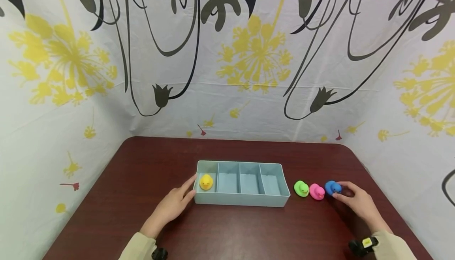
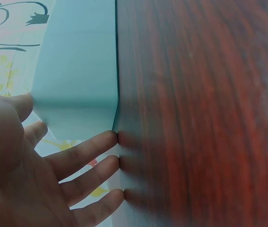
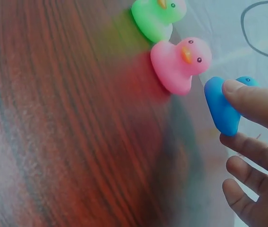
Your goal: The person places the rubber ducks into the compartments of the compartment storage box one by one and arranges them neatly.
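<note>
At table (image 1: 227,228), right hand (image 1: 359,202) pinching blue duck (image 1: 332,187), left hand (image 1: 170,205) touching tray (image 1: 241,199)

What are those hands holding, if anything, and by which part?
The right hand pinches a small blue toy duck by its body. The left hand holds nothing; it just touches the left end of a pale blue-green rectangular divided box.

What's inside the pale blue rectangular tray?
One yellow toy duck in the leftmost compartment; the other three look empty. Floor beneath the duck and close behind the near wall is hidden.
</note>
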`<action>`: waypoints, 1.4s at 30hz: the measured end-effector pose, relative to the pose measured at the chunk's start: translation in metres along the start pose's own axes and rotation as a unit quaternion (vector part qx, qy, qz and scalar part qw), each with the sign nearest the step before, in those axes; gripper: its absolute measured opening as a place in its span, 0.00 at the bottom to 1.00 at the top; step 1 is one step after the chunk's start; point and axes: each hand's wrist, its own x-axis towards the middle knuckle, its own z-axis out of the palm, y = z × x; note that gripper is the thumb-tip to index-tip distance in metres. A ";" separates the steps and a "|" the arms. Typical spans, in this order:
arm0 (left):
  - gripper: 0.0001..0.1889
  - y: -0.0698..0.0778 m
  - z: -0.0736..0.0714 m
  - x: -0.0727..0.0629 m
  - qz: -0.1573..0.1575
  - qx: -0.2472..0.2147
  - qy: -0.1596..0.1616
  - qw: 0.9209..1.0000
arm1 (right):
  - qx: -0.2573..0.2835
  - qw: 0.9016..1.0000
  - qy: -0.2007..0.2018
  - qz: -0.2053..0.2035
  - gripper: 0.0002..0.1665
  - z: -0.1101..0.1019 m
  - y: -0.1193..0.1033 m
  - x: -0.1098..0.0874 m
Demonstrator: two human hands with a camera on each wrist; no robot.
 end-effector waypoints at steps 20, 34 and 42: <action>0.29 0.001 -0.002 0.001 -0.014 -0.005 -0.009 1.000 | 0.006 1.000 -0.015 -0.010 0.35 -0.009 -0.028 0.001; 0.29 0.002 -0.002 -0.001 -0.018 -0.009 -0.012 1.000 | 0.024 0.999 -0.022 -0.026 0.33 -0.009 -0.044 0.002; 0.29 0.002 -0.002 -0.002 -0.015 -0.011 -0.010 1.000 | 0.037 0.999 -0.030 -0.024 0.33 -0.009 -0.055 -0.002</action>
